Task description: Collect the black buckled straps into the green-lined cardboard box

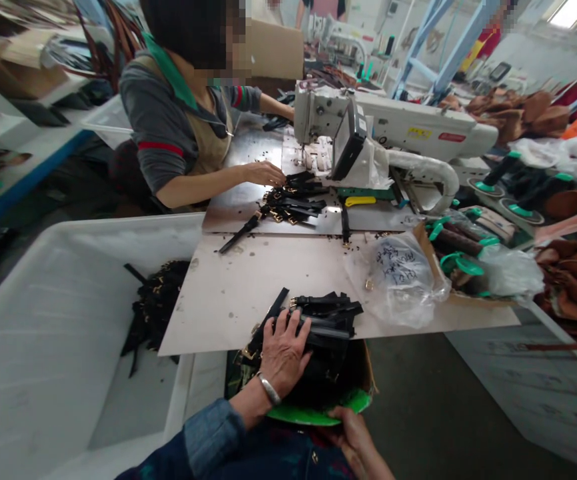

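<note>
Left fingers: spread flat, pressing down on the black straps (326,322); the left hand (283,353) wears a metal bangle (269,389).
Right fingers: slightly curled at the edge of a green sheet (318,417); the right hand (354,443) pinches nothing that I can make out.
Black straps: gold-buckled, heaped at the near edge of the worktop (248,293), hanging over a cardboard box (366,377).
Near left: a white bin (53,333) holding more straps (156,307).
Near right: a plastic bag (398,277) with dark writing on the worktop.
Far: a co-worker's hand (263,173) on another strap pile (291,200), beside a sewing machine (408,123).
Far right: brown leather bags (566,280).
</note>
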Demonstrator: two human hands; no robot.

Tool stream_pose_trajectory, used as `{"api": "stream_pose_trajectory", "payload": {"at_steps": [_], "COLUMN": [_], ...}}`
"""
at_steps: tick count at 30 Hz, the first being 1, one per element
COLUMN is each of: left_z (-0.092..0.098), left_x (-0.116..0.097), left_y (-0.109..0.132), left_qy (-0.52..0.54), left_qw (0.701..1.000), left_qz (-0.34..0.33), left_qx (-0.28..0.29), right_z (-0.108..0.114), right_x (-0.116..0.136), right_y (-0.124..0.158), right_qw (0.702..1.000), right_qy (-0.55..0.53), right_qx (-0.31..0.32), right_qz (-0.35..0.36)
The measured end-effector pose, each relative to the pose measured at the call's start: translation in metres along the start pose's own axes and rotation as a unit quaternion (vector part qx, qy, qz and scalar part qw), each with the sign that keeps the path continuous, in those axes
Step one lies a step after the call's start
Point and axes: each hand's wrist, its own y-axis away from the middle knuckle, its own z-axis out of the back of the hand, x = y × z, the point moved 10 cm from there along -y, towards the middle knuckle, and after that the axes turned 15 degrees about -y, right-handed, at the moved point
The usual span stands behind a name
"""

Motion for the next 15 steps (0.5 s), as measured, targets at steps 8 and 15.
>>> {"api": "stream_pose_trajectory", "payload": {"at_steps": [8,15], "left_z": [-0.022,0.009], "left_x": [-0.025,0.010], "left_y": [0.050,0.048], "left_qy": [0.030,0.101], "left_qw": [0.996,0.985], "left_qz": [-0.076,-0.080], "left_qx": [0.018,-0.115], "right_z": [0.011,0.011], "right_x": [-0.006,-0.012], "right_y": [-0.008,-0.007], "right_qw": [0.999,0.999], "right_qy": [0.015,-0.021], "right_qx": [0.030,0.034], "right_qz": [0.014,-0.004]}}
